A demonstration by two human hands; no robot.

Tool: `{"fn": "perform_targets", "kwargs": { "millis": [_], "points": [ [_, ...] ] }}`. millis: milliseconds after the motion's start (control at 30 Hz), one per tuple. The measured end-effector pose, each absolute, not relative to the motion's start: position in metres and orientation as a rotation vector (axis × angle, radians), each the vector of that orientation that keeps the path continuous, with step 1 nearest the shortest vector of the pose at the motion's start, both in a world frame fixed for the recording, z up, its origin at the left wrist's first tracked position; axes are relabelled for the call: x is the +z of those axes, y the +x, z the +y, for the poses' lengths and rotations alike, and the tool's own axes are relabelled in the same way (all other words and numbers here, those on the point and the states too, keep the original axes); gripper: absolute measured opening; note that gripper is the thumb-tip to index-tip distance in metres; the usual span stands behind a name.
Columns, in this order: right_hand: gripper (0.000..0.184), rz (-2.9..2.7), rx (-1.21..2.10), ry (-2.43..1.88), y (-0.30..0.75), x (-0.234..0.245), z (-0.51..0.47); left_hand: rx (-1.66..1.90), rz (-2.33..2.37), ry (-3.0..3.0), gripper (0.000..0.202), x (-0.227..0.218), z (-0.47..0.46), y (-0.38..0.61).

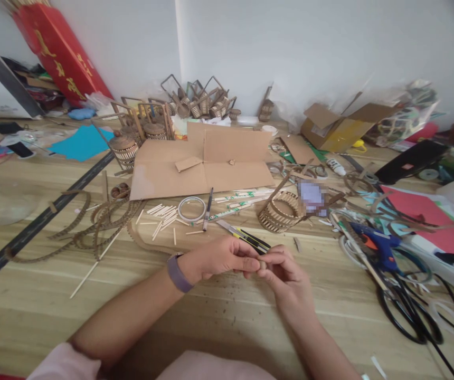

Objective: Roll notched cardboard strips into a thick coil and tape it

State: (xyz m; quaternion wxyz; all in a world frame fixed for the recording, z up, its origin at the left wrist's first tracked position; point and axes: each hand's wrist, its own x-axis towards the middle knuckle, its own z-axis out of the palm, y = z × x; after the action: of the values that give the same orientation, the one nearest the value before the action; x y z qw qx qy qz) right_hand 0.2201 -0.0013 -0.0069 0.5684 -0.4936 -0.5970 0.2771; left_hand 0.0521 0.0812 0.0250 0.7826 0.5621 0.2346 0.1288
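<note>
My left hand [221, 258] and my right hand [284, 272] meet in front of me above the wooden floor. Both are closed in a pinch on one small brown piece [262, 260] held between their fingertips; it is too small to name. A purple band [178, 272] is on my left wrist. A yellow and black utility knife [243, 235] lies on the floor just beyond my fingers, its blade pointing left. Short wooden sticks [163, 216] and a ring of tape [191, 208] lie farther out.
A flattened cardboard sheet [203, 163] lies ahead, with several woven cardboard baskets [126, 150] behind it and one [280, 211] at right. A blue glue gun [375, 245] with black cables sits at right, red paper [421, 208] beyond. Corrugated strips [100, 221] curl at left.
</note>
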Motion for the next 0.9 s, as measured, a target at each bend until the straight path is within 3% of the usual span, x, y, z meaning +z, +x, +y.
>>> {"fn": "perform_targets", "kwargs": {
  "millis": [367,633,900],
  "points": [
    [0.012,-1.65,0.448,-1.297,0.229,-0.008,0.002,0.331,0.715,1.382,0.02,0.021,0.083,0.049],
    [0.012,-1.612,0.493,-1.282,0.234,-0.009,0.003,0.272,0.588,1.337,0.028,0.025,0.087,0.048],
    [0.016,-1.41,0.655,-1.098,0.223,-0.011,0.003,0.271,0.481,1.213,0.051,0.024,0.083,0.051]
  ]
}}
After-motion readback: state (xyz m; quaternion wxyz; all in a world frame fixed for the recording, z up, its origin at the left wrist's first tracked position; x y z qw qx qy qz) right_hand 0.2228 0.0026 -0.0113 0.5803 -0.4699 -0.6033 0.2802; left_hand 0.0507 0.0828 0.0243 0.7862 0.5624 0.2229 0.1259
